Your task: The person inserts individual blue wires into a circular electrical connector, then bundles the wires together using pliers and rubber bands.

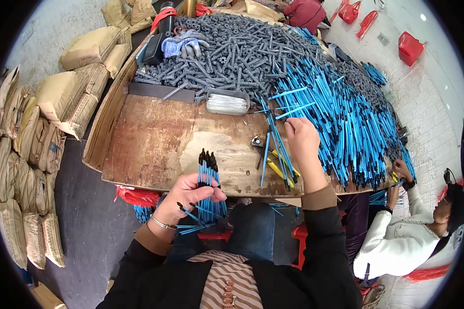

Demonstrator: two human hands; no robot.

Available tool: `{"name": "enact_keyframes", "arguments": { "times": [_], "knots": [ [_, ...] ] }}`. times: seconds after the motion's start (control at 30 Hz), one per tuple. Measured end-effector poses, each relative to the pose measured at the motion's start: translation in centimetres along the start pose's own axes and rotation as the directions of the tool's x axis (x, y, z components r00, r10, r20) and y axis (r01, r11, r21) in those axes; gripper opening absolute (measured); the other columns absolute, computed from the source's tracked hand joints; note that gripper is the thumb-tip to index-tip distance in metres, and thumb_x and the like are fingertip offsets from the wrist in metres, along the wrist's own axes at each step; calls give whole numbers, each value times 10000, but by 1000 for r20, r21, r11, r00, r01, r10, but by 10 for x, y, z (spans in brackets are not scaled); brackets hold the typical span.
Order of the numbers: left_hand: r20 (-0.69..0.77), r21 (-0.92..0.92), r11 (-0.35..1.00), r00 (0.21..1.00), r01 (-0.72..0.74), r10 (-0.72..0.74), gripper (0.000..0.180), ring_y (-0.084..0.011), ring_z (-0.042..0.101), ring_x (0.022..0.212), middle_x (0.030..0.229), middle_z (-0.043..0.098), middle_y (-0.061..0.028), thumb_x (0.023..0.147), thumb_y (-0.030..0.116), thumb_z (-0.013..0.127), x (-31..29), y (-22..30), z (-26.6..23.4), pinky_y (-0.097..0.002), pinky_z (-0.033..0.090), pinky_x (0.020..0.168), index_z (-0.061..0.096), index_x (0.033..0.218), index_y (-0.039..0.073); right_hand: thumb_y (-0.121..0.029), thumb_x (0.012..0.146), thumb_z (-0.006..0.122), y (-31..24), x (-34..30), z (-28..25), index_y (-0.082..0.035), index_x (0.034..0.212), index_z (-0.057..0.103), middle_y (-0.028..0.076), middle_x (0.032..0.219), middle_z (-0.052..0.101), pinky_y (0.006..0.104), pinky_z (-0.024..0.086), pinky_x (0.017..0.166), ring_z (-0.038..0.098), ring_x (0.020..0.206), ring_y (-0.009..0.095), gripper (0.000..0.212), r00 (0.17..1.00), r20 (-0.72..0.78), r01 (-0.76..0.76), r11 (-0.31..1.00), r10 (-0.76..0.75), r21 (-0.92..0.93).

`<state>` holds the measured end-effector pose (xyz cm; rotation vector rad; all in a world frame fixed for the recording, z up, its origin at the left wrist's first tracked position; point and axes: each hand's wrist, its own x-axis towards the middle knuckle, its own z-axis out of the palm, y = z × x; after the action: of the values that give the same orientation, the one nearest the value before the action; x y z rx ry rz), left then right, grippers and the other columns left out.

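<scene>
My left hand (193,194), over the table's near edge, is closed around a bundle of thin blue sticks with black tips (208,167). The tips point up, and several sticks hang out below the fingers at differing angles. My right hand (303,138) is over the table beside the big pile of blue sticks (340,121). Its fingers are curled together, and their tips are hidden from view. Just beyond them lies a loose blue stick (295,110). Pliers with yellow handles (281,167) rest to its left, partly under a few blue sticks (278,144).
A heap of grey plastic pieces (232,46) covers the table's far part. A clear box of thin white pieces (227,104) stands before it. Gloves (183,45) lie far left. Stacked sacks (69,95) line the left wall. A co-worker's hand (403,169) is at the right edge.
</scene>
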<state>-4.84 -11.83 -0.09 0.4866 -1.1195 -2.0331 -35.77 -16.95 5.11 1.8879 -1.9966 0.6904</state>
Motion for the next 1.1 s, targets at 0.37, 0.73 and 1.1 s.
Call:
{"name": "enact_keyframes", "arguments": {
  "times": [0.37,0.73,1.1],
  "knots": [
    [85,-320,947,996,10,19,186,-297,660,834,855,666,-155,868,130,591,13,-12,-30,-372,536,687,573,1028,37,-269,808,596,-32,8,57,-74,799,550,105,748,632,384,536,582,646,679,259,200,980,157,-46,903,125,-427],
    [91,-314,949,995,-6,36,183,-296,664,838,847,670,-143,871,135,587,12,-10,-31,-361,541,675,580,1032,47,-102,882,525,-72,4,-127,-12,919,558,110,760,607,316,468,543,601,629,207,103,958,-235,188,979,-165,80],
    [18,-411,911,1000,27,-22,214,-234,642,780,827,649,-98,844,159,631,18,-5,8,-333,520,656,578,1029,66,-49,833,586,-105,-88,-59,9,929,583,156,741,592,323,446,543,582,631,308,112,907,212,150,748,-365,647]
  ]
}}
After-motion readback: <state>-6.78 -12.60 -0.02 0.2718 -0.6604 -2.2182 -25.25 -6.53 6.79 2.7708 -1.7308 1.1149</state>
